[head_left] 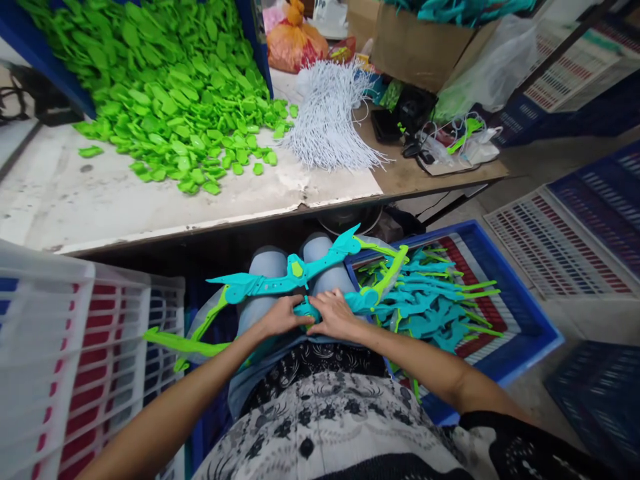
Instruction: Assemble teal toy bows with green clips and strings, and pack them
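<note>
Across my lap lie two teal and lime-green plastic toy bows [280, 283]. My left hand [281, 317] and my right hand [334, 313] meet at the middle of the nearer bow, fingers curled and pressed on its teal grip. Its lime limb [183, 341] sticks out to the left. A blue crate [530, 320] at my right holds several finished teal and green bows [435, 300].
The workbench [100, 193] ahead carries a heap of small green plastic pieces [165, 87] and a bundle of white cords [330, 120]. A white crate [60, 347] stands at my left. Cardboard box [420, 47], bags and more crates sit at the right.
</note>
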{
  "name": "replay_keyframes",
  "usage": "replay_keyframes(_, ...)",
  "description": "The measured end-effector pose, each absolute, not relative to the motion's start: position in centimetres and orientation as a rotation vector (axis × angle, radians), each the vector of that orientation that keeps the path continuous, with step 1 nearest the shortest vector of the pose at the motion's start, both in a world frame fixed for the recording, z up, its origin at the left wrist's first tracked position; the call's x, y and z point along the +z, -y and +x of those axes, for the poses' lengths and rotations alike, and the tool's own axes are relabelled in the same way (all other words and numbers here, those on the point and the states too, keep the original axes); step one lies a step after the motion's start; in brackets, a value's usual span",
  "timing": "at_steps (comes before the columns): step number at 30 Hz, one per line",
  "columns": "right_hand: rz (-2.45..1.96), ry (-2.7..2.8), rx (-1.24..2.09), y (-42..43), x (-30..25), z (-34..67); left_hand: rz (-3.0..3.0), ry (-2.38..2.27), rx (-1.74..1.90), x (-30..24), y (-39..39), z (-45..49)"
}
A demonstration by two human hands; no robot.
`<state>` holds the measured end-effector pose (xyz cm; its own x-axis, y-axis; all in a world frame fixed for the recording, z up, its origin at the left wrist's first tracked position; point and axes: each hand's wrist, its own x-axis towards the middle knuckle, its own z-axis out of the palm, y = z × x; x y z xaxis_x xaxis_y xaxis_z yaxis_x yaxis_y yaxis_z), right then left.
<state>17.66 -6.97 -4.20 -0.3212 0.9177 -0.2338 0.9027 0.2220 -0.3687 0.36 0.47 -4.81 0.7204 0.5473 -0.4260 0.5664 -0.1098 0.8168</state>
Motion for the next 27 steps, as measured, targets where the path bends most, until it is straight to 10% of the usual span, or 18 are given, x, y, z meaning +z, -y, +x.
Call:
replay_keyframes(19, -1.702, 2.559, 0.716, 7.4, -2.5, 17.9, 2.016, -1.048, -0.098, -2.7, 2.1, 0.1)
replay_keyframes(23, -1.224, 2.565, 0.992, 1.2, 2.4, 21.3, 2.375, -1.098, 0.125, -1.7, 4.0, -1.3)
replay_keyframes(27, -1.525, 2.15, 0.451, -10.8, 7.2, 24.7, 2.765, -1.126, 0.366, -3.8, 5.1, -2.4)
